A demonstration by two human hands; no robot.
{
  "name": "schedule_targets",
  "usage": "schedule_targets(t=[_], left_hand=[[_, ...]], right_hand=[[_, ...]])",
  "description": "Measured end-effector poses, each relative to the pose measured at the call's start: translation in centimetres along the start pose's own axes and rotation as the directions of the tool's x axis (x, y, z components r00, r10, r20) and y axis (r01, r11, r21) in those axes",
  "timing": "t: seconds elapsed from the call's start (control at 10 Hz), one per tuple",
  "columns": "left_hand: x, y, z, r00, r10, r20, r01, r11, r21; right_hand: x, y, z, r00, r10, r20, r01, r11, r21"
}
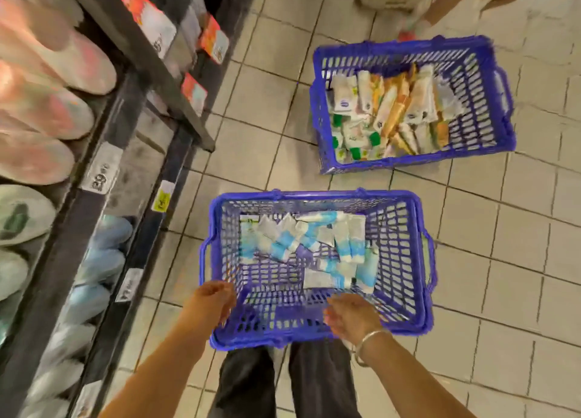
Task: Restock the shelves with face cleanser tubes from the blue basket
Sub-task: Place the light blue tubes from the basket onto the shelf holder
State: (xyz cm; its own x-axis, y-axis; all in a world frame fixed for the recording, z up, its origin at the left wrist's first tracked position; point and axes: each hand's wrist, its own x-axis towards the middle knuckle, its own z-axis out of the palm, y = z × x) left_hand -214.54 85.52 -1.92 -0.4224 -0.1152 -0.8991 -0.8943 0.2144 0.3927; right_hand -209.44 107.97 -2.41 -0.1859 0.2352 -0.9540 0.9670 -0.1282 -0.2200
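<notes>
A blue basket (418,260) stands on the tiled floor right in front of my legs. Several white and light-blue face cleanser tubes (314,244) lie loose in its far half. My left hand (212,304) hovers over the basket's near left corner with loosely curled fingers and holds nothing. Above the near rim, my right hand (352,317) hangs with relaxed fingers, empty, a silver bracelet on its wrist. The shelves (103,153) run along the left, with blurred pink, white and blue tubes lying in rows.
A second blue basket (490,103) sits farther back on the right, holding several white, green and orange tubes. Price tags (100,172) line the shelf edges. Another person's leg (446,5) and a bag are at the top right.
</notes>
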Motion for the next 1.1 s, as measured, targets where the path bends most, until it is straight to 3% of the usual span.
schedule_targets(t=[0.2,0.4,0.5,0.6,0.7,0.8,1.0,1.1], left_hand=[[15.8,-3.7,6.6,0.991,-0.003,-0.137,0.024,0.988,0.153],[29.8,-5.0,10.7,0.928,0.028,-0.370,0.068,0.967,0.245],[33.8,-6.5,13.4,0.882,-0.037,-0.469,0.190,0.940,0.283],[36.1,-8.8,15.1,0.883,-0.004,-0.470,0.253,0.846,0.469],[37.7,-9.9,16.4,0.882,0.037,-0.471,0.238,0.826,0.511],[38.8,-10.3,17.4,0.882,-0.009,-0.472,0.196,0.916,0.350],[39.5,-11.9,16.3,0.940,0.005,-0.340,0.070,0.976,0.207],[38.8,-11.8,16.2,0.957,-0.087,-0.276,0.103,0.994,0.043]], right_hand=[[15.6,-2.1,1.7,0.997,0.050,0.052,-0.058,0.987,0.149],[30.7,-3.8,6.1,0.996,0.034,0.081,-0.046,0.987,0.151],[35.2,-3.8,6.6,0.984,0.090,0.154,-0.130,0.953,0.275],[37.8,-3.3,6.8,0.970,0.182,0.163,-0.241,0.831,0.502],[39.7,-3.9,6.9,0.938,0.241,0.247,-0.344,0.580,0.739],[40.9,-4.8,7.1,0.939,0.241,0.245,-0.332,0.460,0.824],[42.4,-4.4,7.6,0.954,0.250,0.166,-0.283,0.560,0.779],[42.4,-2.7,6.7,0.966,0.228,0.121,-0.225,0.511,0.830]])
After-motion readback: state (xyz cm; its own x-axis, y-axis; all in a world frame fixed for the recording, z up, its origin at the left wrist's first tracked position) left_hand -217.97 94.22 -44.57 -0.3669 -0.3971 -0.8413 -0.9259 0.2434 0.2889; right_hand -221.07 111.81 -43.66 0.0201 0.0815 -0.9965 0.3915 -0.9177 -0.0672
